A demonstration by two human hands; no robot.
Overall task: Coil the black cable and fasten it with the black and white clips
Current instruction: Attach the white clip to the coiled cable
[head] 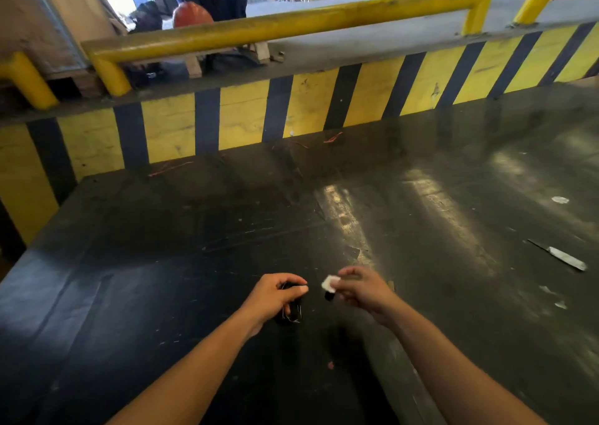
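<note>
L hand [270, 296] over the dark table [162, 295], fingers [296, 287] curled round the black cable [291, 311], bunched in a small coil w/ thin light strands poking out at its lower end; coil mostly hidden behind the hand; R hand [363, 290] just beside, apart from L, fingers pinching the white clip [330, 282] at the tips; black clip [329, 296] right below it, blurred, can't tell how it's gripped; knife-like tool [560, 256] far R on table.
</note>
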